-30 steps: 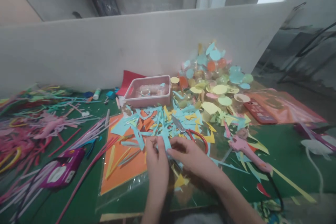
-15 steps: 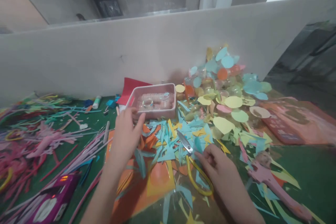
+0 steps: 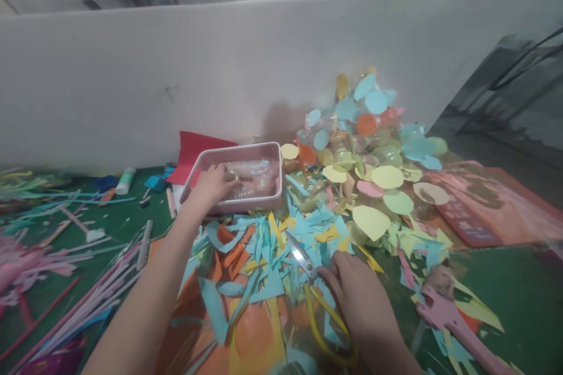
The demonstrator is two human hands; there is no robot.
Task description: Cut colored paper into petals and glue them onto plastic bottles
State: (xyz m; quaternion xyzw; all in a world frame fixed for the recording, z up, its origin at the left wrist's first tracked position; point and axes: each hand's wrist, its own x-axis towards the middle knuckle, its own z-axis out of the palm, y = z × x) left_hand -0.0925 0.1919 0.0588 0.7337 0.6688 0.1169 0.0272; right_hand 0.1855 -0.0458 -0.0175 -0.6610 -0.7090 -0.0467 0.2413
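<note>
My left hand reaches over the near left rim of a pale pink plastic box. Its fingers are apart and angled down at the clear ribbed plastic pieces inside; the fingertips are partly hidden. My right hand is closed low over the paper pile, with a small blue paper piece at its thumb and fingertips. Beside it, scissors with yellow handles lie on the blue paper scraps, blades pointing away to the left.
Clear plastic bottles with coloured paper discs are heaped against a white partition. Red paper stands behind the box. A glue stick and pink strips lie left. A pink tool-like object lies right.
My left hand has moved from the box's front edge into the box. My right hand stays by the scissors, still closed. The view has shifted right and down.
</note>
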